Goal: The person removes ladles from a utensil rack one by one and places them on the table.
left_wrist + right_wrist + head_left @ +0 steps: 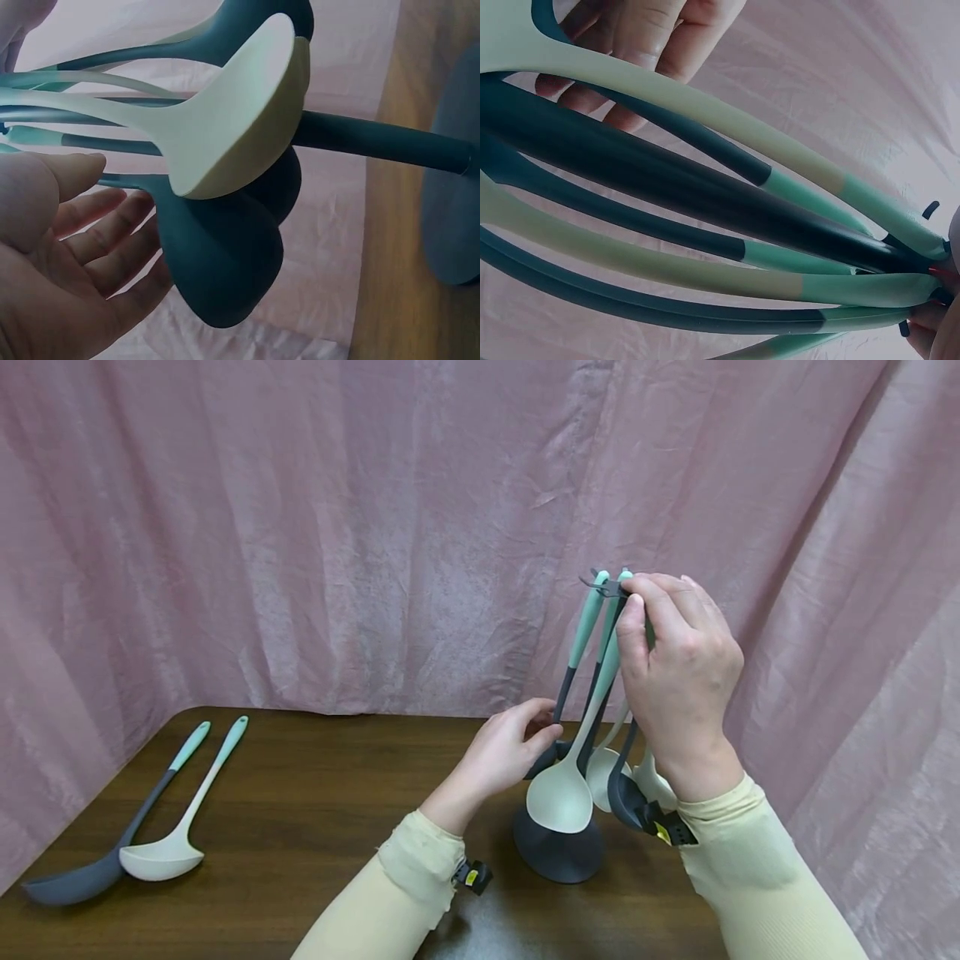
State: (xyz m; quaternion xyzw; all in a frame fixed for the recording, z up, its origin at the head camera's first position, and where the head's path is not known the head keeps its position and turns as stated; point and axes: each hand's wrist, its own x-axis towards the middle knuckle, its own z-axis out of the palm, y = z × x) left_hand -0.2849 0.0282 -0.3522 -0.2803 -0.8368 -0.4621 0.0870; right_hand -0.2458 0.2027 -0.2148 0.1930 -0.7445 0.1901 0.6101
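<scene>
A dark utensil stand (558,852) with a round base carries several ladles and spoons by their mint-green handle ends. At its top, my right hand (682,652) pinches the hook rack between thumb and fingers; part of the grip is hidden. A cream ladle (561,797) hangs at the front. Lower on the left side, my left hand (513,743) has its fingers loosely bent beside the neck of a dark spoon (221,259), touching or nearly touching it. In the right wrist view, left fingers (649,34) show behind the handles.
On the left of the brown wooden table (315,827) lie a dark spoon-like utensil (82,881) and a cream ladle (161,860), both with mint handle ends. A pink curtain (375,543) hangs behind the table and along its sides.
</scene>
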